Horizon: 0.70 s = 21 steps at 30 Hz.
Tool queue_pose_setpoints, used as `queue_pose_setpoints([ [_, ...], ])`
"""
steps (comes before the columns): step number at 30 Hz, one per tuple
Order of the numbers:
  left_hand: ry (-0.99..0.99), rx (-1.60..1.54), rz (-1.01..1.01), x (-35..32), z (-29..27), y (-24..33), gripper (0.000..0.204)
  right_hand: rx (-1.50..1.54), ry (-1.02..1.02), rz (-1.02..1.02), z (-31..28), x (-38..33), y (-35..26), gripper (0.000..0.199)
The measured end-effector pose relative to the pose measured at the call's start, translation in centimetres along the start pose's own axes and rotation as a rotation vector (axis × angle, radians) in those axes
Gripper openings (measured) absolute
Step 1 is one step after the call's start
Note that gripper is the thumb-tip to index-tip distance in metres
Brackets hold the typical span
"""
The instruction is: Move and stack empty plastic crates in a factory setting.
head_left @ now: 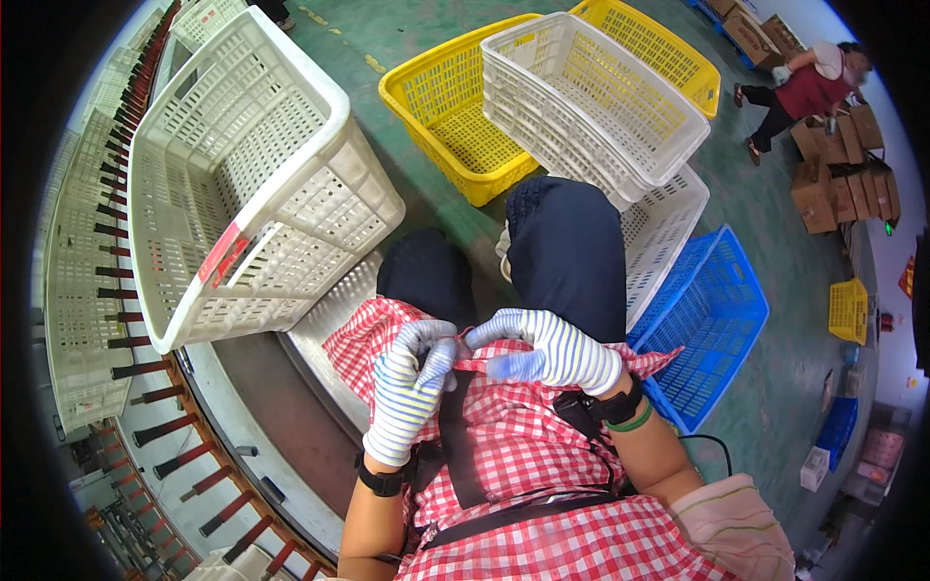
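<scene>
Both my hands wear white gloves with thin stripes and grey-blue fingertips, and they meet in front of my lap. My left hand (408, 382) has its fingers bent and closed around a narrow red-and-white checked cloth strip (473, 365). From the other side, my right hand (557, 356) pinches the same strip, its fingers pointing left. The cloth seems to belong to the red checked apron (533, 445) that I wear, whose loose corner sticks out past my right wrist. What lies inside the curled left fingers is hidden. Dark bands circle both wrists.
A big white plastic basket (281, 232) leans at the left beside a machine with rows of dark-handled rods (160, 426). Ahead are a yellow basket (426, 102) and stacked white baskets (591, 107). A blue basket (712, 320) stands right. Far right, a person (809, 89) is near cardboard boxes (838, 174).
</scene>
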<state>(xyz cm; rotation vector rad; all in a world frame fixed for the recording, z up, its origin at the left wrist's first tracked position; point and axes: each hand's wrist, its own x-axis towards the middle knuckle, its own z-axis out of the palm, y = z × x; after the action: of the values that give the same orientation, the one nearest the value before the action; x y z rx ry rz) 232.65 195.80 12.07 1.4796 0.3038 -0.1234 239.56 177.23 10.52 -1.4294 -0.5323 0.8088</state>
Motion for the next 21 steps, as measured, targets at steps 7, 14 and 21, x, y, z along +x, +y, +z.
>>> queue_pose_setpoints([
  [7, -0.049, 0.171, 0.044, 0.0, 0.4, -0.2, 0.014, -0.334, 0.014, -0.123, 0.5, 0.7, 0.7, 0.035],
  [14, -0.035, 0.046, -0.028, -0.1, 0.0, 0.0, 0.023, -0.099, 0.058, -0.128, 0.5, 0.5, 0.8, 0.025],
  [21, -0.066, 0.233, 0.144, -0.5, 0.3, -0.2, 0.024, 0.123, 0.048, 0.107, 0.9, -0.1, 1.2, 0.023],
])
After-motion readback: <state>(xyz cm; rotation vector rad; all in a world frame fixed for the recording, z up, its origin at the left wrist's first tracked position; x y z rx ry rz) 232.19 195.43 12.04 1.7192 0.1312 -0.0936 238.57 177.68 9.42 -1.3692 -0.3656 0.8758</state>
